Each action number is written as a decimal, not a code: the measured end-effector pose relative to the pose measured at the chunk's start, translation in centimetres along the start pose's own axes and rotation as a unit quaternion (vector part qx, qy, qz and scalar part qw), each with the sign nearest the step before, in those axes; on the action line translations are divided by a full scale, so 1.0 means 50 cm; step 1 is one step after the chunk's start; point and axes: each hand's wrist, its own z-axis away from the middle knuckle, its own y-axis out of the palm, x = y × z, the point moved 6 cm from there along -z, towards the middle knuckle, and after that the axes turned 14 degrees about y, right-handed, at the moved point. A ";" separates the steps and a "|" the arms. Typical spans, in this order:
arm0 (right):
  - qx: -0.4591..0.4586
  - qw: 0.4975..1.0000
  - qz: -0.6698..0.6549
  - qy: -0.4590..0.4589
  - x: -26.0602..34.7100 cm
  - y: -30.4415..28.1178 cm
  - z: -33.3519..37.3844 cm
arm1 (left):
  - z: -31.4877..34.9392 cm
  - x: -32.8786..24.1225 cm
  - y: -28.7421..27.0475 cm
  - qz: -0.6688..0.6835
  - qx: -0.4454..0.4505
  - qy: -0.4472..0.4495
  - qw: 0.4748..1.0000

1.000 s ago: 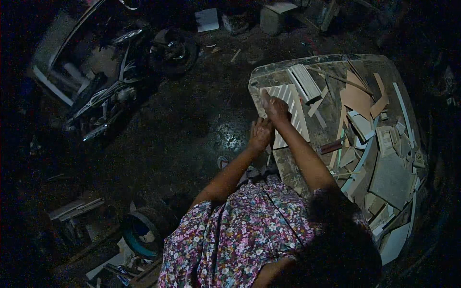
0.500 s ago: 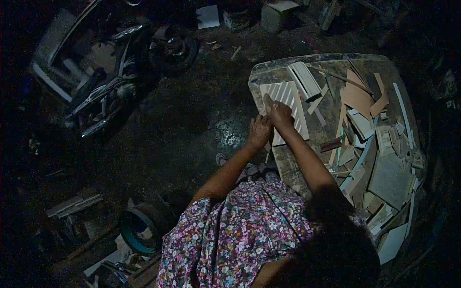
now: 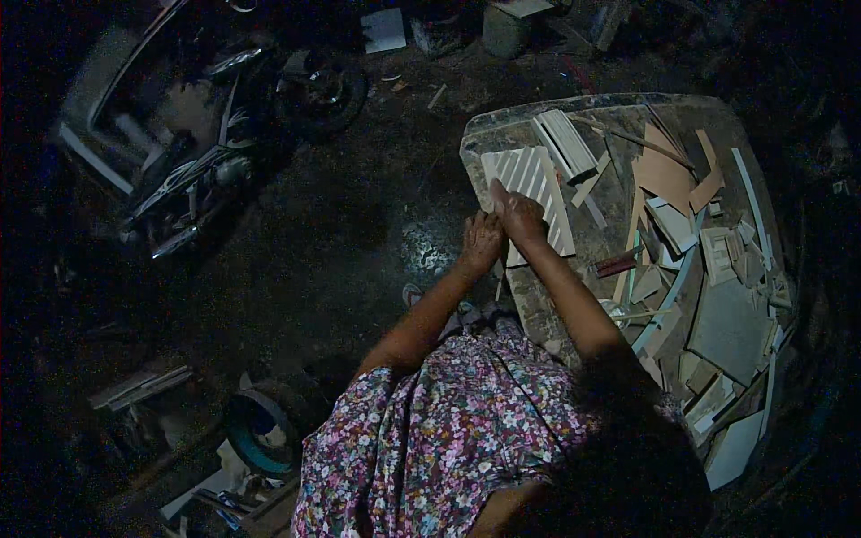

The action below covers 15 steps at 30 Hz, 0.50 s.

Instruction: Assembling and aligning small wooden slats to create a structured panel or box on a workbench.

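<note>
A pale wooden panel with slanted slats lies flat at the left edge of the worktable. My left hand is at the panel's near left edge, its fingers curled against the rim. Just right of it, my right hand rests over the panel's left side frame with its fingers closed. Something pale shows at its fingertips, but whether this is a held piece or only a finger is too dim to tell. Both hands are close together, nearly touching. The panel's lower left part is partly hidden under them.
Beside the panel lies a stack of grooved pale strips. Wood offcuts, brown sheet pieces and a grey board crowd the table's right side. A motorcycle stands far left. A round bin is at lower left.
My right hand has slid slightly toward me along the panel's left side. The left hand stays at the panel's edge. The whole view has shifted a little.
</note>
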 end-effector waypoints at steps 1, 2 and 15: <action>-0.043 0.999 0.002 -0.014 -0.001 -0.014 0.010 | -0.003 -0.004 -0.005 0.001 0.000 0.002 1.000; -0.043 0.999 0.003 -0.013 -0.002 -0.016 0.005 | -0.006 -0.008 -0.007 0.017 0.015 0.012 1.000; 0.038 0.995 -0.018 0.092 -0.013 -0.055 0.010 | -0.011 -0.047 -0.029 0.098 0.053 0.019 0.994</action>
